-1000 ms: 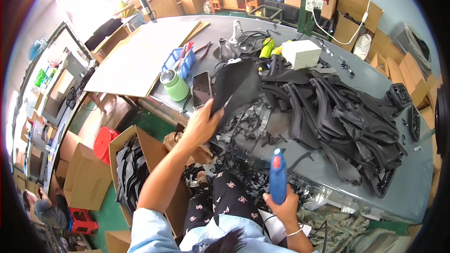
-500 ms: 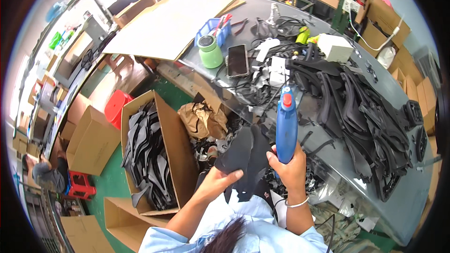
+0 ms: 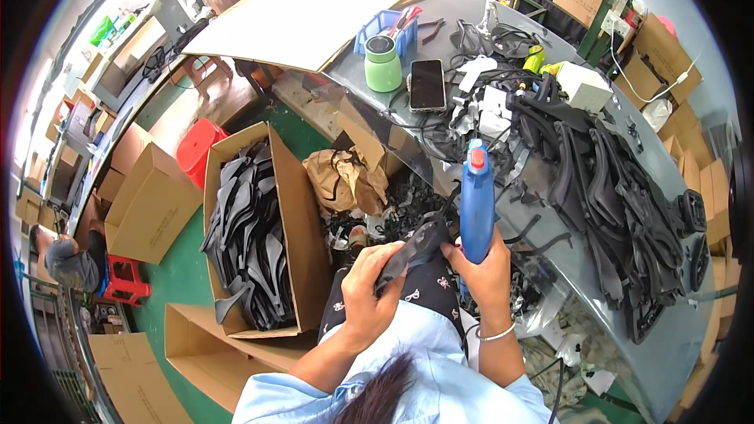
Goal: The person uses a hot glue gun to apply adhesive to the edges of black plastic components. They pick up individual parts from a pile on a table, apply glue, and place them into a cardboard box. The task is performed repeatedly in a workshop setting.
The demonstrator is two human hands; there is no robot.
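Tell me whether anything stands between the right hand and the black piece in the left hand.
Nothing visible does. The right hand, wrapped around a blue tool, is close beside the far end of the black piece; whether they touch is unclear. The left hand grips the near end.

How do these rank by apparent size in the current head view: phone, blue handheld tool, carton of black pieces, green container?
1. Carton of black pieces
2. Blue handheld tool
3. Green container and phone: too alike to rank
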